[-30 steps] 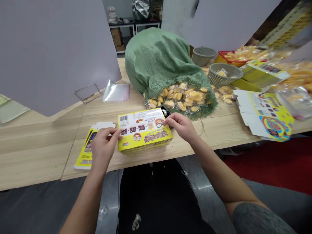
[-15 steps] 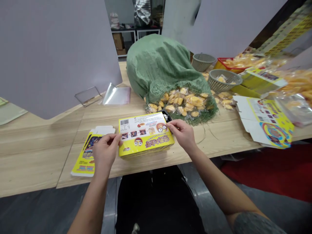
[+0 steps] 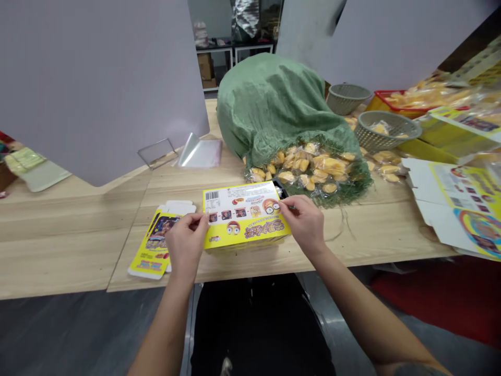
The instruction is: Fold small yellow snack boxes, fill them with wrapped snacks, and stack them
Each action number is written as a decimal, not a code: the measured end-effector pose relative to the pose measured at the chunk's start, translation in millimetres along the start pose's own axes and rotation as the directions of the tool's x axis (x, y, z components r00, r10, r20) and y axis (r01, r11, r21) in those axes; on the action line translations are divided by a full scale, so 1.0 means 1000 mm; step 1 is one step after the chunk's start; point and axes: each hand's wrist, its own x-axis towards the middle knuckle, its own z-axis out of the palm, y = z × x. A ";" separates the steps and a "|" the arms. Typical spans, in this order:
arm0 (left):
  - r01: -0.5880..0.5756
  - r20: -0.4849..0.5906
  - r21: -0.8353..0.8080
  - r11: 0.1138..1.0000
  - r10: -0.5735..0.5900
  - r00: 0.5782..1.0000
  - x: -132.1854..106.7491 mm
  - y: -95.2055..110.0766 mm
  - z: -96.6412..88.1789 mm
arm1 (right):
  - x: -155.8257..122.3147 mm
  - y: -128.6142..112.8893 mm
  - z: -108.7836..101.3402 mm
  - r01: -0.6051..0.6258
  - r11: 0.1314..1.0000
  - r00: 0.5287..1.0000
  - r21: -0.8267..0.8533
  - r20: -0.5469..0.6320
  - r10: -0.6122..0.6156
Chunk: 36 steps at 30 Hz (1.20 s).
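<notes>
Fingers of L hand pinching left edge of yellow printed box; fingers of R hand clasping its right end, both sets closed on box. Box lying flat on table, between hands, white panel + barcode toward far side, cartoon eyes printed on top. Black piece poking out at box's far right corner. Just left of box, flat yellow carton blank on table, L hand partly above it. Right behind box, green mesh sack, open end spilling clear packets of yellow snack pieces onto table, black piece nearly touching them. Further right, opened white-and-yellow carton lying flat, edge cut off by frame. Left of sack, clear plastic bag + thin wire stand on table. Beyond packets, two grey plastic baskets, nearer one w/ packets inside, then red-rimmed tray heaped w/ more packets. Grey partition panel at far left, metal shelf w/ cardboard boxes far back.
</notes>
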 end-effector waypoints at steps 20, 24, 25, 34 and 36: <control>-0.129 0.027 0.285 0.950 0.127 0.992 0.004 0.011 0.005 | 0.010 -0.002 0.007 -0.008 0.977 0.996 -0.213 0.082 0.026; -0.107 0.040 0.377 0.920 0.099 0.994 0.003 0.018 0.005 | 0.011 0.004 0.012 -0.094 0.981 0.990 -0.172 0.084 0.110; -0.107 0.039 0.386 0.916 0.100 0.994 0.003 0.017 0.005 | 0.012 0.007 0.013 -0.125 0.981 0.988 -0.148 0.071 0.137; -0.490 -0.011 0.368 0.790 0.530 0.848 0.002 0.005 -0.008 | 0.009 -0.004 -0.004 0.121 0.961 0.979 -0.249 0.191 -0.074; -0.658 0.185 0.347 0.668 0.639 0.746 -0.004 0.006 -0.010 | 0.002 -0.019 -0.004 0.330 0.904 0.898 -0.274 0.386 -0.211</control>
